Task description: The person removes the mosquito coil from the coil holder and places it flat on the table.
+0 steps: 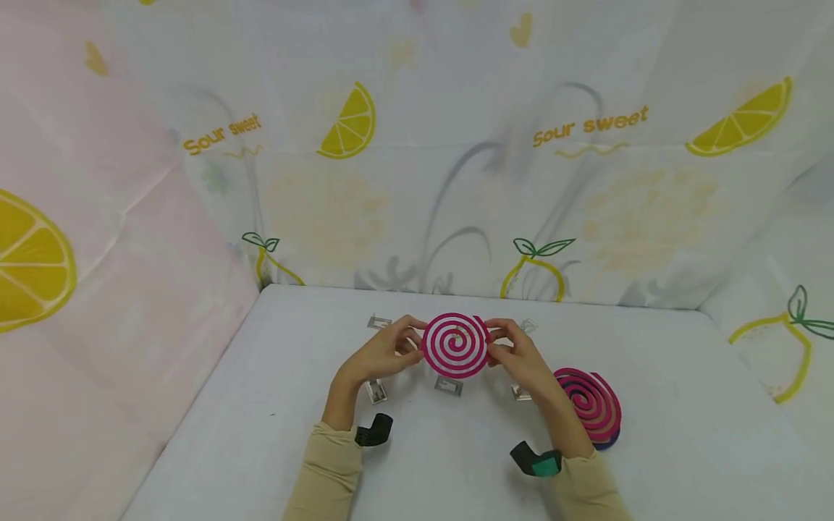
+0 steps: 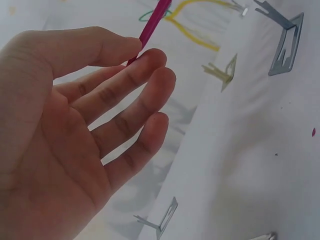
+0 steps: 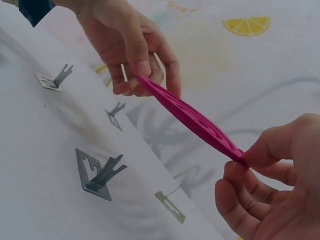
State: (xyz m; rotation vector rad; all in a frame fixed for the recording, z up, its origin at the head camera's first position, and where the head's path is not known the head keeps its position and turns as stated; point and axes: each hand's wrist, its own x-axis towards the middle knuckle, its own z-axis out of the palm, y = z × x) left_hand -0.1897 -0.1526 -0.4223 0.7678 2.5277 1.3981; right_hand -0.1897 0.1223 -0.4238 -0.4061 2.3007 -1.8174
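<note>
A pink mosquito coil, spiral-shaped, is held up over the middle of the table, its flat face towards the head camera. My left hand pinches its left edge between thumb and fingertips. On the opposite edge, the thumb and fingers of my right hand pinch the rim. Seen edge-on in the right wrist view, the coil spans between both hands. Below and around it several small metal coil stands stand on the table, among them a grey one just under the coil and a gold-toned one.
More coils, pink over dark, lie stacked on the white table beside my right forearm. Black wrist mounts sit by both sleeves. A lemon-printed cloth rises behind the table and at both sides.
</note>
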